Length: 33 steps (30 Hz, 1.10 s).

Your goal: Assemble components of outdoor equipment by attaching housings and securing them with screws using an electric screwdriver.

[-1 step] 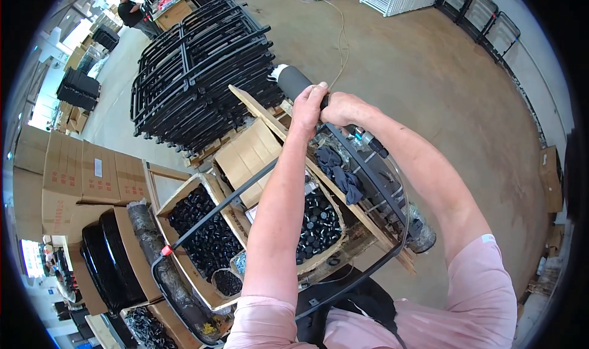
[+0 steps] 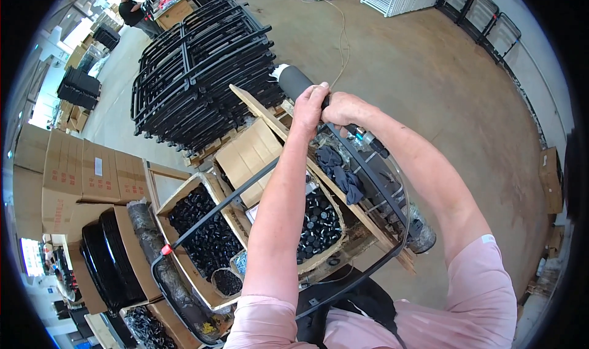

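A black tubular metal frame [image 2: 245, 187] slants across in front of my body, with a red piece [image 2: 166, 249] on its left bar. At its far end a thick dark grey sleeve [image 2: 294, 81], foam-like with a ragged white tip, points away to the upper left. My left hand [image 2: 310, 108] is closed around the sleeve's near end, thumb on top. Right beside it, my right hand [image 2: 348, 111] is closed, its fingers mostly hidden, where the sleeve meets the frame. Just below my right wrist is a black cylindrical fitting [image 2: 371, 141] with a teal band.
Below the frame, wooden-edged bins hold black plastic caps [image 2: 205, 232] and black-headed bolts [image 2: 319, 223]. A dark cloth [image 2: 340, 174] lies on the bench. Stacked black frames [image 2: 202, 73] stand beyond; cardboard boxes [image 2: 98, 171] are at left. Another person [image 2: 132, 11] stands far back.
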Available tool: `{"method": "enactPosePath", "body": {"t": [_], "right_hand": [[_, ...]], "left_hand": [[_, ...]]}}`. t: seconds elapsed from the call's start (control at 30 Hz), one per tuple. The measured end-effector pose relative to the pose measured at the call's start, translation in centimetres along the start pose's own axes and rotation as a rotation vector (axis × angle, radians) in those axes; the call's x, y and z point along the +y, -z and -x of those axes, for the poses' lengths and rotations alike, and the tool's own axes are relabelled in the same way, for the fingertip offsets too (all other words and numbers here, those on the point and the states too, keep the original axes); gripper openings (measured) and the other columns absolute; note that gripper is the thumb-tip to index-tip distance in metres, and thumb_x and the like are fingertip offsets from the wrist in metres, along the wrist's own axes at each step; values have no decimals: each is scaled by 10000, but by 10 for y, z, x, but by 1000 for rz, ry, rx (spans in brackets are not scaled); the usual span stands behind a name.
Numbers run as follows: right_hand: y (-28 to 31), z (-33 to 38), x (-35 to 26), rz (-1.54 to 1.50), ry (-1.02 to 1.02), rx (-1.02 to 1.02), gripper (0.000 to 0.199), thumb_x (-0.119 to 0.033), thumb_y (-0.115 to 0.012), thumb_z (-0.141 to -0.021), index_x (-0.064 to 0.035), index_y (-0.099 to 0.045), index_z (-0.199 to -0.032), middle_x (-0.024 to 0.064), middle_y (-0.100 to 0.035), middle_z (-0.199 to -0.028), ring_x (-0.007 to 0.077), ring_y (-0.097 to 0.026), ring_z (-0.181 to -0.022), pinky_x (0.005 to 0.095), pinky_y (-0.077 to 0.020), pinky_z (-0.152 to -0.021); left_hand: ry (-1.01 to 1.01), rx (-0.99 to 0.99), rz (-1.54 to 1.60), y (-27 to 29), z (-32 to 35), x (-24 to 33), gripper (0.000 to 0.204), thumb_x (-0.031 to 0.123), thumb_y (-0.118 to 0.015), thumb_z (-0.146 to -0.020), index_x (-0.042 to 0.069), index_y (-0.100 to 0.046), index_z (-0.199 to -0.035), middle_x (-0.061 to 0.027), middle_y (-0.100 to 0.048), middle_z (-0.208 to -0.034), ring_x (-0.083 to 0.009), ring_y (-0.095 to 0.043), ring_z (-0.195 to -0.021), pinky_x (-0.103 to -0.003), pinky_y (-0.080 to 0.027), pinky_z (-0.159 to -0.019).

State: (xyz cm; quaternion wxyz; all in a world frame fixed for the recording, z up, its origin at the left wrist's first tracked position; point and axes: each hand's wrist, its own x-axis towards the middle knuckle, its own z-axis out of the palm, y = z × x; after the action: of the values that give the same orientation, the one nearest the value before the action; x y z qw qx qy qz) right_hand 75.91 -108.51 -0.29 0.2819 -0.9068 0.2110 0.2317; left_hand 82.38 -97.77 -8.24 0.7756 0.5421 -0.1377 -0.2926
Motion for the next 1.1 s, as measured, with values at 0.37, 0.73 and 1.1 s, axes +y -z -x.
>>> {"method": "enactPosePath", "body": {"t": [0.37, 0.73, 1.1], "right_hand": [[8, -1, 8, -136, 94, 7, 150, -94, -659, -716, 41, -704, -763, 158, -709, -713, 276, -715, -639, 433, -545, -605], [23, 42, -12, -568, 101, 26, 163, -149, -685, -825, -27, -648, -926, 48, -618, -682, 129, -558, -519, 316, -453, -459], [-265, 223, -181, 102, 587, 22, 581, -229, -767, -792, -23, -618, -1314, 192, -740, -939, 342, -745, -837, 453, -598, -756]], "left_hand": [[-51, 147, -209, -16, 6, 10, 570, 467, -749, -966, -9, -653, -1266, -123, -695, -1152, -209, -648, -1046, -362, -531, -932], [-81, 287, -209, 88, 199, -18, 507, 477, -556, -1097, -4, -662, -1212, -59, -694, -1049, -145, -627, -923, -302, -523, -854], [334, 295, 236, 262, 455, 19, 692, 650, -423, -1087, 17, -606, -1297, -42, -633, -947, -110, -605, -768, -280, -531, -672]]}}
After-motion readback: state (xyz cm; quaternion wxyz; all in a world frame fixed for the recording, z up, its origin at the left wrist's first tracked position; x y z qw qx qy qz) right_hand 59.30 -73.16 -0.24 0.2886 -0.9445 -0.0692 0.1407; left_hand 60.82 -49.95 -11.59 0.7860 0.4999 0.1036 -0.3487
